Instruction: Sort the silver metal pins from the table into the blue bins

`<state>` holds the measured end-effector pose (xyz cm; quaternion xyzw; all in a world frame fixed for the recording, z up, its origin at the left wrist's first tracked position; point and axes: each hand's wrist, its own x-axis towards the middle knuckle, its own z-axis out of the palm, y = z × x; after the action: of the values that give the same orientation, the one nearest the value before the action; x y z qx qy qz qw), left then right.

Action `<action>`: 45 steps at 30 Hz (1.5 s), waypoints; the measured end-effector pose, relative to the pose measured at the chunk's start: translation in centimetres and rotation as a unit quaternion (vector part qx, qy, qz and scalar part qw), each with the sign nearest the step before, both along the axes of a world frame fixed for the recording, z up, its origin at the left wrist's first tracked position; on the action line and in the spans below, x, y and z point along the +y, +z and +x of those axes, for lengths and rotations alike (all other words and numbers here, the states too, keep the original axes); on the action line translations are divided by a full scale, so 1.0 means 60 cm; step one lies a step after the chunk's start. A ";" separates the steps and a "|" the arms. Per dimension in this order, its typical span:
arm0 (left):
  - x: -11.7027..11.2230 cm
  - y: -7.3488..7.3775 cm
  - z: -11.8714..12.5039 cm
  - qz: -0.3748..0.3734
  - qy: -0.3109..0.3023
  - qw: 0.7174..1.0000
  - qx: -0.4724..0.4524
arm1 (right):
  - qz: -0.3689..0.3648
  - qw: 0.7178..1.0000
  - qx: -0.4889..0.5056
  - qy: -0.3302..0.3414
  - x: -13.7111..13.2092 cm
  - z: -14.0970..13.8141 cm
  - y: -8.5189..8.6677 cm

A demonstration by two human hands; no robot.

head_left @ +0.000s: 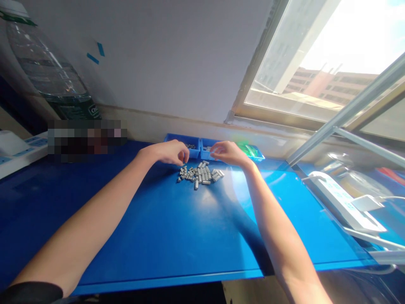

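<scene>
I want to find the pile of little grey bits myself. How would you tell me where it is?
Look at the big blue table mat under the window. At its far edge sits a row of small blue plastic trays, and just in front of them, between the left hand and the right hand, lies the heap of small grey metal cylinders. It is the only loose grey pile on the mat.

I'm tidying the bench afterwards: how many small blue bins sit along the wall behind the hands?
2 plainly: left blue bin behind the left hand, middle blue bin behind the right hand. The green-filled bin may be a third.
</scene>
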<state>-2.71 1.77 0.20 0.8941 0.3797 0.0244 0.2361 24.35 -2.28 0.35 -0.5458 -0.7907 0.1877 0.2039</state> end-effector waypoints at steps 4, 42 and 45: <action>-0.003 0.011 0.002 0.073 0.037 0.990 -0.119 | -0.001 0.997 -0.064 0.045 -0.003 -0.010 -0.004; 0.012 -0.030 0.000 -0.031 -0.015 0.999 0.001 | 0.047 0.977 0.201 -0.049 0.023 0.017 -0.025; 0.010 -0.028 0.000 -0.025 -0.009 1.000 0.016 | 0.097 0.969 0.213 -0.074 0.024 0.014 -0.021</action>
<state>-2.69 2.39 -1.50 0.8917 0.3756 -0.0016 0.2525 25.20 -0.84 -0.92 -0.5279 -0.7010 0.2063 0.4329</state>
